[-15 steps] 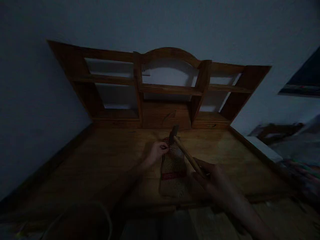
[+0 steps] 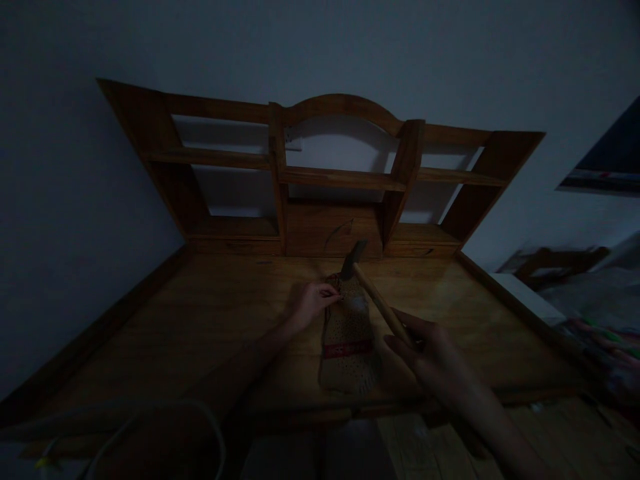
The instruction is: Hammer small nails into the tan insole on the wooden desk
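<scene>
My right hand [image 2: 430, 347] is wrapped round the wooden handle of a hammer [image 2: 377, 301]. The hammer's dark head is raised a little above the top end of a flat tan piece [image 2: 347, 333] with dark dots and a red band across it, lying on the wooden desk [image 2: 240, 313]. At the upper left edge of this piece, my left hand [image 2: 315, 300] has its thumb and forefinger pinched together just below the hammer head. Whatever is between those fingertips is too small and dark to make out.
A wooden shelf unit [image 2: 340, 179] with open compartments stands along the back of the desk against the wall. Raised wooden edges [image 2: 505, 290] run along both sides. A pale loop [image 2: 217, 433] crosses the lower left. The room is dim.
The hammer head has lifted slightly up and to the right, away from my left fingertips. My left hand stays pinched in nearly the same place.
</scene>
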`<state>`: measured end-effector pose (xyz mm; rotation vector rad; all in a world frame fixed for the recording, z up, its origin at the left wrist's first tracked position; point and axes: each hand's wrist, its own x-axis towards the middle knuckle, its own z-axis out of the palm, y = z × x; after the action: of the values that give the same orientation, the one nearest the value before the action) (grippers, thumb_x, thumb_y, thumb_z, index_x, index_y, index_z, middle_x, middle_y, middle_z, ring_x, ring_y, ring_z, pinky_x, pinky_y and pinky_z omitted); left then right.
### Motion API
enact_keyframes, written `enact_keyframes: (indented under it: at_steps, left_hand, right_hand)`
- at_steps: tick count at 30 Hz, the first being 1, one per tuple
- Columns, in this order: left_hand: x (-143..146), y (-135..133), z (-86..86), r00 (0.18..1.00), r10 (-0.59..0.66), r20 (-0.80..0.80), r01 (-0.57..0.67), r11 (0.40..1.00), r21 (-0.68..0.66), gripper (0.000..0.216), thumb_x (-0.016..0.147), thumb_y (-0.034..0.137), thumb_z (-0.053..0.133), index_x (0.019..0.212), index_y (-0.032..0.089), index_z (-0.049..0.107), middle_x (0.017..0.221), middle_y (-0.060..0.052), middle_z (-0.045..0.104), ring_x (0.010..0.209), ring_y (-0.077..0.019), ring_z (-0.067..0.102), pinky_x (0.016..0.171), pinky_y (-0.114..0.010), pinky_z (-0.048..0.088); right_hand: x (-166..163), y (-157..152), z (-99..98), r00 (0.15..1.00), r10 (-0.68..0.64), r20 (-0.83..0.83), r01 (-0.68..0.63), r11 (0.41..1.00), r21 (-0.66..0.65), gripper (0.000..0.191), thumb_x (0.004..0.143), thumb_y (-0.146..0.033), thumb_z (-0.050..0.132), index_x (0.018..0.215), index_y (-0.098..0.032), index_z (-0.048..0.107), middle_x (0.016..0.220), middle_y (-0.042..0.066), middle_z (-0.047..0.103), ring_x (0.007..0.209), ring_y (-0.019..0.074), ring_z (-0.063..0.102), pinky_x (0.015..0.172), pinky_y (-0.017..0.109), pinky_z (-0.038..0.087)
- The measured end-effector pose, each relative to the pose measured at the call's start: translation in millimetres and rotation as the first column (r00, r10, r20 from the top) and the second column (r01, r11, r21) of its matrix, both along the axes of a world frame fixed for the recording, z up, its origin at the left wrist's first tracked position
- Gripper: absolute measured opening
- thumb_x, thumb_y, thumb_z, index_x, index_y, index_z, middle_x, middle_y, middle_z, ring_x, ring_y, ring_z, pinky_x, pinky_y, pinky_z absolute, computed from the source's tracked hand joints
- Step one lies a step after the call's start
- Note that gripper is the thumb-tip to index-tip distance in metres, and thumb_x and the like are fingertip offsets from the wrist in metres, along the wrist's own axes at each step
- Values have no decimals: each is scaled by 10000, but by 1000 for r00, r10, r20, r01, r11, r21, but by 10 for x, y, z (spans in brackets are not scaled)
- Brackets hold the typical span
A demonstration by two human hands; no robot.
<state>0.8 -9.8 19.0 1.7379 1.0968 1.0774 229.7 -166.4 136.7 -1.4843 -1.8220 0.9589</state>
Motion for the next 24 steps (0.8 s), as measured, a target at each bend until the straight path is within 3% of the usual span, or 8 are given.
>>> enact_keyframes:
  at_steps: [2,4,9,13,15,24]
  left_hand:
    - [-48,12,26,998,11,-57,-11,1000,9,153,773,278,707,843,144,728,850,-12,670,780,-116,632,701,-198,455]
    - [-105,45,30,1000,8,-12,-8,1000,18,128,768,252,711,854,159,728,869,-2,673,805,-118,638,747,-207,473]
    - [-158,71,65,999,23,24,-27,980,195,167,791,275,699,884,137,711,919,-30,647,825,-110,623,769,-222,496]
    - [-122,62,85,983,43,-179,41,895,443,126,834,243,654,917,164,709,967,-30,600,907,-87,575,797,-203,462]
    - [-111,81,63,984,59,-168,33,866,498,108,836,228,647,904,159,695,951,-30,586,884,-76,567,768,-189,453]
    - [-117,65,88,975,55,-214,53,882,469,78,819,200,646,852,135,672,941,-22,581,877,-71,562,763,-183,438]
  right_hand:
    - [7,4,10,1000,-3,-11,2,1000,-17,501,911,-337,542,1365,-125,518,1172,69,614,953,154,624,809,245,519]
    - [17,6,5,1000,5,-18,-5,1000,-14,487,921,-345,533,1360,-135,520,1162,61,617,929,143,625,779,235,521]
    - [12,11,-31,1000,11,-22,-11,1000,-9,465,924,-298,518,1370,-167,520,1161,33,618,967,128,620,780,218,522]
    - [-26,12,-41,1000,23,-15,-24,1000,-11,487,925,-310,513,1392,-171,500,1189,22,610,1024,132,608,841,223,512]
    - [-37,19,-57,1000,31,-6,-31,999,9,463,925,-316,509,1371,-193,521,1179,6,614,1007,129,612,812,221,513]
    - [-11,81,-280,995,71,-73,-71,997,-4,482,903,-264,512,1382,-211,511,1224,22,590,1070,163,587,904,276,488]
